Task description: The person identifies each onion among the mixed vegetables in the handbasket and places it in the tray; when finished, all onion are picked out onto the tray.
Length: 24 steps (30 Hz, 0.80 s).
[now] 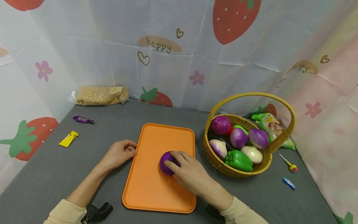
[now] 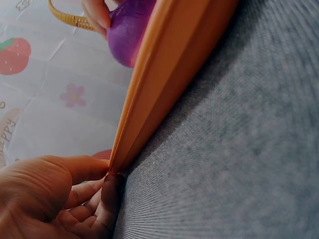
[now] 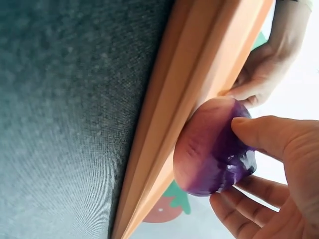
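On the orange tray (image 1: 156,196) sits a shiny purple turnip (image 1: 165,168), and its paler underside shows in the right wrist view. My right hand (image 1: 193,175) holds it from above, thumb (image 3: 259,132) on one side and fingertips on the other. At the tray's left edge is my left hand (image 1: 120,154). In the left wrist view its thumb (image 2: 89,167) and a finger pinch the rim. To the right of the tray stands a yellow wicker basket (image 1: 223,166) with several turnips, a purple onion-like vegetable (image 1: 221,125) and a green bell pepper (image 1: 239,160).
A bag of pale grains (image 1: 98,95) lies at the back left, with purple (image 1: 83,119) and yellow (image 1: 68,138) wrapped sweets nearer. Right of the basket are a green packet (image 1: 272,127), a lollipop (image 1: 289,163) and a blue wrapped sweet (image 1: 289,183). A printed curtain (image 1: 112,62) surrounds the table.
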Motion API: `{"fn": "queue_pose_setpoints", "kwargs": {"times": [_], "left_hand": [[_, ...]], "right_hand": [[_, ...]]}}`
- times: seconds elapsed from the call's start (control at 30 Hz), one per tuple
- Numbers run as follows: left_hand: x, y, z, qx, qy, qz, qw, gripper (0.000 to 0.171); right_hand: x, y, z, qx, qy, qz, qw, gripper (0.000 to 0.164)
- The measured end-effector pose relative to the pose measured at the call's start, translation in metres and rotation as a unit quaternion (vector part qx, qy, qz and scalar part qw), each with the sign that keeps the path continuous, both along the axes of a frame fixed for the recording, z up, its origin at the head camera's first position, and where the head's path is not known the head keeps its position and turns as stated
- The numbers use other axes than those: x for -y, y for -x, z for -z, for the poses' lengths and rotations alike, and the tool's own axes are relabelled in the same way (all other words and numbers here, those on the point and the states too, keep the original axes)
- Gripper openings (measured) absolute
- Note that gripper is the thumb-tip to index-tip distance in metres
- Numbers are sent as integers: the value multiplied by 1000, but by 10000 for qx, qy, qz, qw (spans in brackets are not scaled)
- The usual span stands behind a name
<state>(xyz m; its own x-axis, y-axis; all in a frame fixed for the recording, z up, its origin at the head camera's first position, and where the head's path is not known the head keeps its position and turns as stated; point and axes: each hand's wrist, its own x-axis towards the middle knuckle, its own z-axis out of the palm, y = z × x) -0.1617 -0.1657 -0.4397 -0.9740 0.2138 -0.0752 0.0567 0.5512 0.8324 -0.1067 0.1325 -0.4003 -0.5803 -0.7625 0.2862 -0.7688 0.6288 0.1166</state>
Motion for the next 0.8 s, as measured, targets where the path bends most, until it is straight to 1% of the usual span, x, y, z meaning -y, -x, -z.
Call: {"fn": "queue_pose_setpoints", "kwargs": {"times": [0.13, 0.27, 0.57, 0.7, 0.8], "left_hand": [[0, 0, 1, 29, -18, -1, 10000, 31], [2, -1, 1, 82, -21, -23, 10000, 32], [1, -1, 2, 70, 14, -39, 10000, 31], [0, 0, 2, 23, 15, -45, 10000, 30], [-1, 1, 1, -4, 9, -41, 10000, 30]], "right_hand": [[3, 2, 1, -104, -1, -19, 9999, 49], [5, 2, 2, -187, -51, -32, 9998, 47], [5, -2, 3, -201, -129, 27, 9997, 49], [2, -2, -2, -258, -85, -4, 9996, 52], [-6, -1, -11, -278, -19, 21, 9996, 57]]}}
